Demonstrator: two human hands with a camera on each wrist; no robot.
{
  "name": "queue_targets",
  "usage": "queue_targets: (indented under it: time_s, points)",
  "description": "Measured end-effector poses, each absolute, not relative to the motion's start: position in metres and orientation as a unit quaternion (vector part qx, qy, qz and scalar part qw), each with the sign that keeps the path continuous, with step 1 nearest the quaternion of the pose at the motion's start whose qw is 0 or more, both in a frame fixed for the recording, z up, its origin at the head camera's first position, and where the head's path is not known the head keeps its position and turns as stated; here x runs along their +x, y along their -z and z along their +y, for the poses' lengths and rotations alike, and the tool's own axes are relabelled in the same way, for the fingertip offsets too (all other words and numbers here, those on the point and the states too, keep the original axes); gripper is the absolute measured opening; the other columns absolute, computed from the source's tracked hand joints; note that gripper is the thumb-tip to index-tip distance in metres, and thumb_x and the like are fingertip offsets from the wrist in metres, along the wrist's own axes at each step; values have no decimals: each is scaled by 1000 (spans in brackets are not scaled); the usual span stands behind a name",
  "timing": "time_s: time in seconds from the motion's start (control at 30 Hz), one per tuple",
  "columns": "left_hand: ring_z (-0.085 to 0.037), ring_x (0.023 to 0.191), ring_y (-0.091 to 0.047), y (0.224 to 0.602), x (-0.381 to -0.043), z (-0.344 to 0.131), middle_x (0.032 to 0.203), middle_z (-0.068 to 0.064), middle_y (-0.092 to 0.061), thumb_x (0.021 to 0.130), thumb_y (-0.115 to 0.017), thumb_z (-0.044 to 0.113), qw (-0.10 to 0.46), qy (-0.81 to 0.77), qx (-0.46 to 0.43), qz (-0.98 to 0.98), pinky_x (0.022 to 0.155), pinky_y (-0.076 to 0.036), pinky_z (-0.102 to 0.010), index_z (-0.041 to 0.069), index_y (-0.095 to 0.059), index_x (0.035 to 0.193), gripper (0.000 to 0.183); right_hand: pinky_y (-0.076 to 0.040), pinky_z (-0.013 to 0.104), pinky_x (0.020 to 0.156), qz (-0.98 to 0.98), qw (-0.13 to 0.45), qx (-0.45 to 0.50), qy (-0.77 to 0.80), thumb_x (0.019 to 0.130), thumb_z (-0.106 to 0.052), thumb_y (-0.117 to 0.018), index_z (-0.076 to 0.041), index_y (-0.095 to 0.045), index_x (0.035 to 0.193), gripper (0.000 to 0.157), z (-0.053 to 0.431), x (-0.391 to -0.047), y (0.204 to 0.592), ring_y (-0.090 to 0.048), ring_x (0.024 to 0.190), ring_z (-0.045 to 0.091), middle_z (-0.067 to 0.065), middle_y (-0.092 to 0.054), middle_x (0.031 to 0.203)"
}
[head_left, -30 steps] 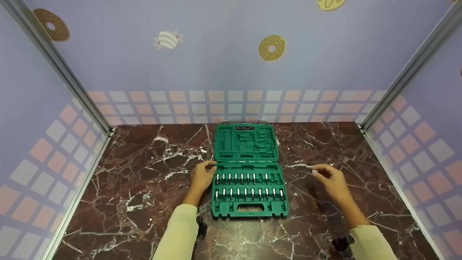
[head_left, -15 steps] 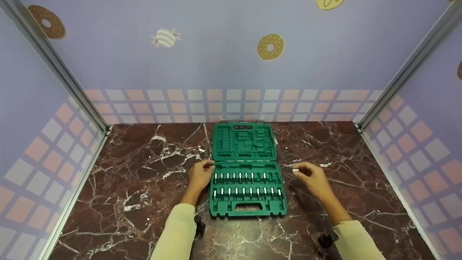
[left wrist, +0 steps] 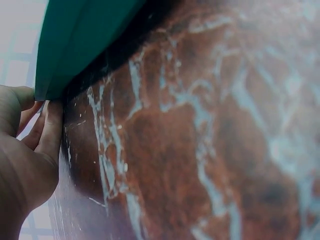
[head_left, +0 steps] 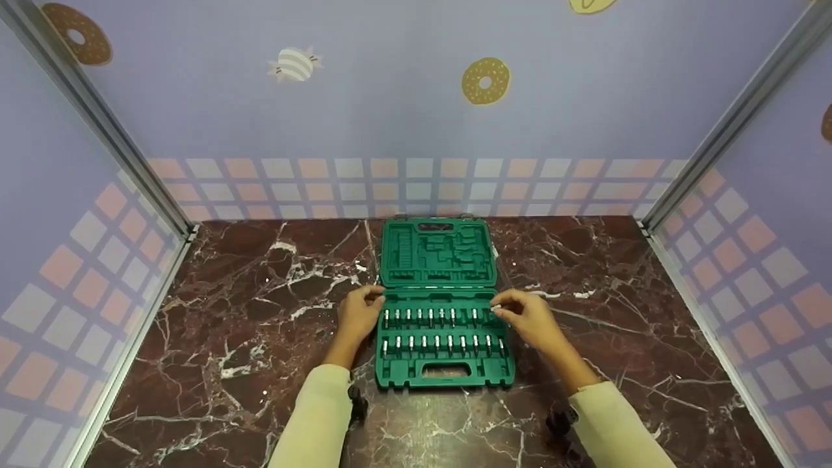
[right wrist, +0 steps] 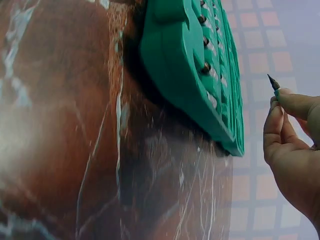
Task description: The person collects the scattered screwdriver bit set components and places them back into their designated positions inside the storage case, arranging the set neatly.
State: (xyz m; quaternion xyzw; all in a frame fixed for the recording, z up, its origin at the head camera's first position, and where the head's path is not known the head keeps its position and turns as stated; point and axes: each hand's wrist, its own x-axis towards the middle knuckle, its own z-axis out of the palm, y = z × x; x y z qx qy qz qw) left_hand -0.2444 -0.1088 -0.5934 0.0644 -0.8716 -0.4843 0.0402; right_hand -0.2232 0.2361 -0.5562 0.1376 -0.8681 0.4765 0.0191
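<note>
An open green socket case (head_left: pixel 444 374) lies on the table, with two rows of silver bit sockets (head_left: pixel 437 342) in its near half. My left hand (head_left: pixel 358 316) holds the case's left edge near the hinge, thumb and fingers against its corner in the left wrist view. Over the right end of the upper row, my right hand (head_left: pixel 530 318) pinches a small bit socket (right wrist: pixel 273 82) between thumb and fingertips. Its dark pointed tip sticks out in the right wrist view, while the fingers hide most of its body. In the upper row, gaps show near the right end.
The raised lid (head_left: pixel 439 252) of the case, with moulded hollows, lies back toward the patterned rear wall (head_left: pixel 416 185). Dark red marbled table (head_left: pixel 260 338) surrounds the case. Side walls with metal corner posts (head_left: pixel 689 149) enclose the table on both sides.
My right hand has moved left with the bit socket, from the table right of the case to over its upper right part. The left hand stays at the case's left edge.
</note>
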Motion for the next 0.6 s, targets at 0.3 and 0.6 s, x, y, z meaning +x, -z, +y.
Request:
queue_targets:
  time_s: [0.3, 0.6]
  points:
    - [-28, 104, -71, 593, -246, -110, 107, -7, -76, 100, -69, 16, 42, 483, 58, -873, 91, -55, -49, 13, -78, 116, 18, -55, 32, 73, -896, -19, 189, -400, 95, -2, -72, -6, -77, 106, 13, 215, -230, 551, -68, 86, 18, 9, -76, 102]
    - [-27, 106, -71, 594, -244, -110, 110, -6, -76, 101, -68, 17, 29, 488, 64, -870, 91, -55, -49, 14, -76, 119, 21, -60, 41, 79, -914, -48, 217, -339, 93, -3, -74, -7, -75, 102, 10, 199, -236, 548, -73, 91, 24, 9, -76, 100]
